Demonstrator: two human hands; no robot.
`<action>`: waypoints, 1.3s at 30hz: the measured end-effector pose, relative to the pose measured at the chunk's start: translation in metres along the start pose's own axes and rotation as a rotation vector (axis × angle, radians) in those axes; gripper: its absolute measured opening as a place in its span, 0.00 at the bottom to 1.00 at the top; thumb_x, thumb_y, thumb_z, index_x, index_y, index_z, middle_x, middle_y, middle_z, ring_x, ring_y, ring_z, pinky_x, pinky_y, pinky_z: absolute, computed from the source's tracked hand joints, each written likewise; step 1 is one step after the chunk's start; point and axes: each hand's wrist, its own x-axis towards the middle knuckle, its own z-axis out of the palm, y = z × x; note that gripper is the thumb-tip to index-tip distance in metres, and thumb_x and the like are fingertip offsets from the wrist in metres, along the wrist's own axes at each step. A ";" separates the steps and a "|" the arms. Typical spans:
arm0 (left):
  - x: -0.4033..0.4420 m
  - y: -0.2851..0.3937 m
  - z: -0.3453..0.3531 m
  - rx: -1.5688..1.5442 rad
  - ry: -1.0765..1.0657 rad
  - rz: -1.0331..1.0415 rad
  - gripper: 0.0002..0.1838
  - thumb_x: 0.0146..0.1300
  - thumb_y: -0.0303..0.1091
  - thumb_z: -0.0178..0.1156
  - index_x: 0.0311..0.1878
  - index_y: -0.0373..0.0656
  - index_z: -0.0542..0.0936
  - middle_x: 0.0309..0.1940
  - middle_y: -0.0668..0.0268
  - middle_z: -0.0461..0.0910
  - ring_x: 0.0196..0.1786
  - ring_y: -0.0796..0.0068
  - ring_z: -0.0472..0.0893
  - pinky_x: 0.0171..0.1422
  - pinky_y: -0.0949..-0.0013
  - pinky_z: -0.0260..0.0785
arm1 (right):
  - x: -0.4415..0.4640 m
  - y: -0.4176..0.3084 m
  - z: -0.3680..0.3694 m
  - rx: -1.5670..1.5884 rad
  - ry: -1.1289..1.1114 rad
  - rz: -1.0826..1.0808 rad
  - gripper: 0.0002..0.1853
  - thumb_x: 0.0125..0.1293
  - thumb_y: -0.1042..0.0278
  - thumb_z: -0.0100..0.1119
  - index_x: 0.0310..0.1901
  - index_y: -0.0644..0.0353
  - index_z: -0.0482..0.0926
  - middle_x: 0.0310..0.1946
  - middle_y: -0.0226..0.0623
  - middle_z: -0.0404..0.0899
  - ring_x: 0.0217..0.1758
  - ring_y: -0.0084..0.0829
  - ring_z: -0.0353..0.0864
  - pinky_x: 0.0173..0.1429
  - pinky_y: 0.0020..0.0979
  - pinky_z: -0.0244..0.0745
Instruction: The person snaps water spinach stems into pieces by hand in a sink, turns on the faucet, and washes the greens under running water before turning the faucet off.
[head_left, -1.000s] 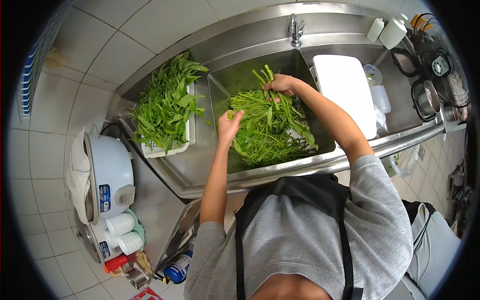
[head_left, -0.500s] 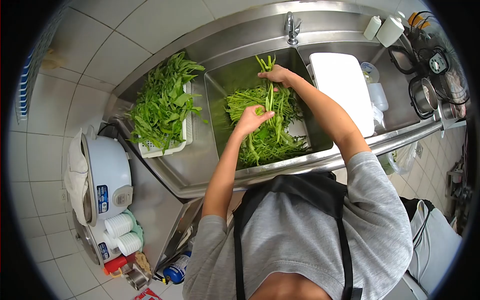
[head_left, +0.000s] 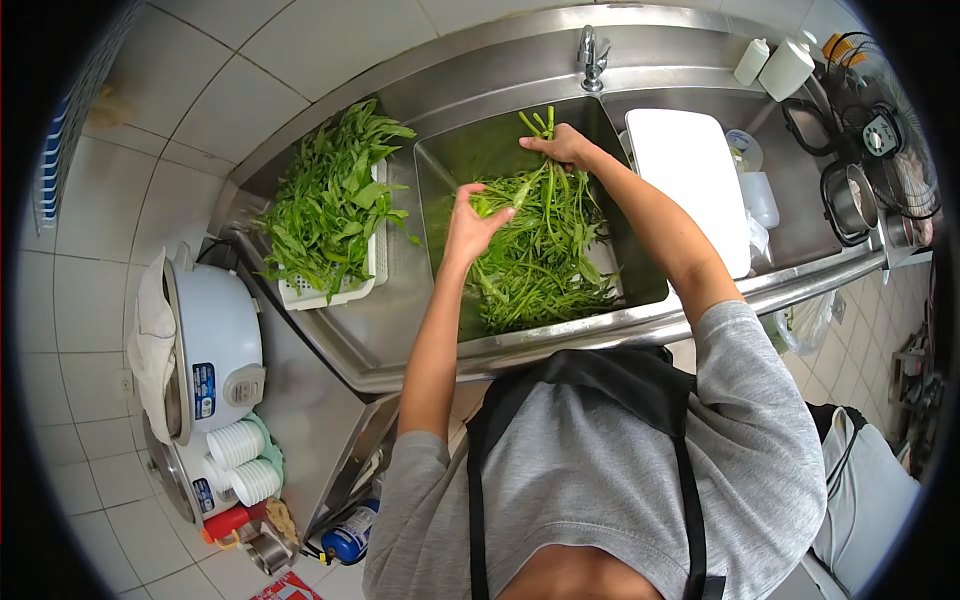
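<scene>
My right hand is closed around a bunch of long-stemmed leafy greens that look like water spinach, over the back of the sink basin. The cut stem ends stick up past the fingers, and the rest hangs toward the pile. My left hand is at the left of the bunch, thumb and fingers spread apart, with green stems behind and between them. Below both hands, a loose heap of the same greens fills much of the basin. More leafy greens are piled on a white basket to the left.
A faucet rises behind the basin. Right of it lies a white board, beside plastic containers. White bottles stand at the back right, near a pot. A rice cooker is at the left.
My left hand has let go of the stems, opened, and moved left. My right hand still grips the bunch, shifted slightly right, and the bunch now hangs more slanted.
</scene>
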 end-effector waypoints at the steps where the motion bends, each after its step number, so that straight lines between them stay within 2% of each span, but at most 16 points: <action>1: -0.004 0.020 -0.009 0.071 0.056 -0.058 0.20 0.51 0.48 0.64 0.38 0.40 0.77 0.18 0.62 0.75 0.19 0.77 0.68 0.27 0.70 0.63 | -0.002 0.001 -0.001 0.027 0.004 0.003 0.29 0.49 0.39 0.62 0.17 0.60 0.67 0.10 0.27 0.62 0.08 0.20 0.58 0.11 0.25 0.52; 2: -0.007 0.034 -0.016 0.144 0.113 -0.116 0.18 0.51 0.47 0.64 0.38 0.42 0.78 0.18 0.61 0.75 0.18 0.76 0.68 0.27 0.69 0.62 | -0.004 0.001 -0.001 0.055 0.007 0.006 0.29 0.48 0.38 0.62 0.16 0.60 0.68 0.10 0.27 0.63 0.08 0.20 0.58 0.11 0.25 0.51; 5: -0.014 0.048 -0.009 0.200 -0.112 -0.117 0.13 0.53 0.47 0.60 0.35 0.49 0.79 0.14 0.59 0.73 0.18 0.61 0.73 0.26 0.61 0.63 | -0.005 0.001 0.001 0.110 0.000 0.030 0.29 0.48 0.39 0.63 0.15 0.59 0.67 0.09 0.27 0.63 0.08 0.20 0.59 0.11 0.25 0.51; 7: -0.021 0.075 -0.003 0.267 -0.347 -0.077 0.11 0.56 0.45 0.57 0.38 0.53 0.80 0.15 0.56 0.74 0.21 0.58 0.75 0.29 0.59 0.66 | -0.004 0.000 0.004 0.107 -0.016 0.046 0.29 0.48 0.39 0.63 0.15 0.60 0.68 0.10 0.29 0.65 0.08 0.21 0.60 0.11 0.25 0.51; 9: -0.019 0.056 0.020 0.312 -0.211 0.005 0.12 0.56 0.45 0.57 0.39 0.51 0.81 0.09 0.61 0.69 0.17 0.62 0.72 0.27 0.60 0.64 | -0.002 -0.001 0.009 0.110 -0.029 0.054 0.29 0.49 0.39 0.62 0.16 0.60 0.68 0.10 0.30 0.66 0.07 0.21 0.60 0.11 0.25 0.51; 15: -0.001 0.052 0.020 0.363 -0.164 -0.048 0.13 0.55 0.45 0.57 0.39 0.48 0.80 0.13 0.56 0.73 0.24 0.57 0.77 0.32 0.58 0.67 | -0.009 -0.013 0.007 0.184 0.005 0.085 0.28 0.50 0.41 0.62 0.16 0.60 0.68 0.11 0.30 0.67 0.07 0.21 0.60 0.11 0.25 0.52; 16: 0.001 0.048 0.020 0.326 -0.141 -0.005 0.13 0.55 0.45 0.58 0.36 0.47 0.80 0.12 0.57 0.72 0.22 0.58 0.76 0.31 0.58 0.67 | -0.010 -0.014 0.006 0.191 0.013 0.090 0.28 0.50 0.40 0.61 0.16 0.61 0.69 0.11 0.30 0.67 0.07 0.21 0.60 0.11 0.25 0.52; 19: 0.010 0.052 0.011 0.321 -0.322 -0.095 0.13 0.55 0.43 0.57 0.36 0.44 0.80 0.12 0.59 0.72 0.22 0.65 0.76 0.33 0.63 0.68 | -0.017 -0.024 0.004 0.190 0.006 0.111 0.30 0.50 0.37 0.60 0.18 0.61 0.70 0.11 0.30 0.67 0.07 0.22 0.60 0.12 0.26 0.52; 22: 0.019 0.042 0.007 0.234 -0.419 -0.152 0.14 0.55 0.42 0.57 0.37 0.43 0.80 0.13 0.63 0.73 0.19 0.73 0.72 0.30 0.67 0.65 | -0.019 -0.028 0.000 0.118 -0.037 0.115 0.32 0.49 0.33 0.58 0.19 0.62 0.71 0.12 0.31 0.67 0.09 0.21 0.60 0.13 0.25 0.52; 25: 0.026 0.010 0.008 -0.023 -0.449 -0.035 0.15 0.54 0.42 0.57 0.37 0.41 0.79 0.16 0.66 0.74 0.17 0.78 0.69 0.27 0.68 0.63 | -0.013 -0.023 -0.003 0.039 -0.093 0.050 0.33 0.48 0.31 0.56 0.21 0.62 0.72 0.12 0.31 0.68 0.11 0.20 0.60 0.14 0.25 0.53; 26: 0.026 0.007 0.006 -0.060 -0.462 -0.064 0.14 0.55 0.42 0.56 0.36 0.41 0.79 0.19 0.68 0.74 0.15 0.81 0.65 0.23 0.69 0.61 | -0.014 -0.022 -0.006 0.059 -0.129 0.031 0.33 0.48 0.31 0.56 0.21 0.62 0.72 0.13 0.30 0.68 0.11 0.20 0.60 0.14 0.25 0.53; 29: 0.026 0.022 -0.011 -0.067 -0.500 -0.176 0.13 0.56 0.40 0.55 0.37 0.41 0.79 0.20 0.69 0.73 0.16 0.84 0.64 0.22 0.74 0.59 | -0.011 -0.017 -0.007 0.137 -0.212 0.003 0.32 0.49 0.32 0.56 0.23 0.62 0.74 0.14 0.29 0.69 0.12 0.18 0.60 0.15 0.24 0.53; 30: 0.027 0.019 -0.009 -0.120 -0.476 -0.158 0.12 0.55 0.40 0.54 0.37 0.42 0.78 0.17 0.72 0.70 0.14 0.85 0.62 0.20 0.77 0.55 | -0.010 -0.016 -0.007 0.153 -0.228 0.002 0.31 0.50 0.33 0.57 0.23 0.61 0.74 0.15 0.29 0.69 0.12 0.18 0.60 0.15 0.23 0.53; 33: 0.029 0.008 -0.010 -0.148 -0.453 -0.157 0.12 0.55 0.39 0.53 0.35 0.40 0.77 0.14 0.74 0.67 0.14 0.85 0.60 0.19 0.77 0.53 | -0.006 -0.014 -0.005 0.226 -0.262 -0.022 0.27 0.51 0.38 0.59 0.23 0.59 0.74 0.16 0.28 0.70 0.13 0.17 0.60 0.16 0.22 0.53; 39: 0.032 -0.022 -0.001 -0.235 -0.118 -0.368 0.10 0.54 0.37 0.51 0.31 0.40 0.75 0.12 0.76 0.62 0.13 0.86 0.59 0.18 0.77 0.51 | -0.004 -0.016 0.010 0.389 -0.162 -0.051 0.22 0.52 0.45 0.62 0.23 0.58 0.74 0.16 0.26 0.72 0.13 0.17 0.60 0.16 0.22 0.53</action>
